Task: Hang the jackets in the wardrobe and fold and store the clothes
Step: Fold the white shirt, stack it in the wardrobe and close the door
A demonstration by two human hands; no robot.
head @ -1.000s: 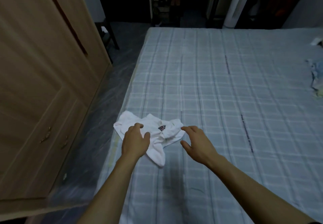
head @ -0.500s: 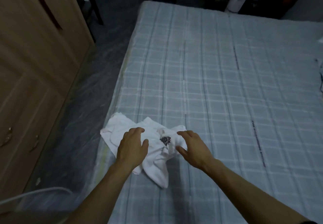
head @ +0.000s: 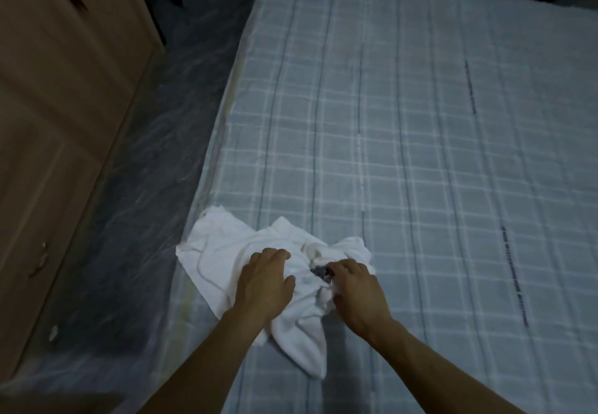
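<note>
Crumpled white shirt (head: 226, 258) at bed (head: 420, 155) edge, left hand (head: 263, 281) and right hand (head: 357, 290) both grasping its fabric, wardrobe (head: 58, 106) left

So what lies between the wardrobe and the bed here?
Head view: only a strip of dark marbled floor separates the wardrobe from the bed.

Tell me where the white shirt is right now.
In the head view the white shirt lies crumpled at the near left edge of the bed, on the wardrobe side, with the left hand and right hand on it.
</note>
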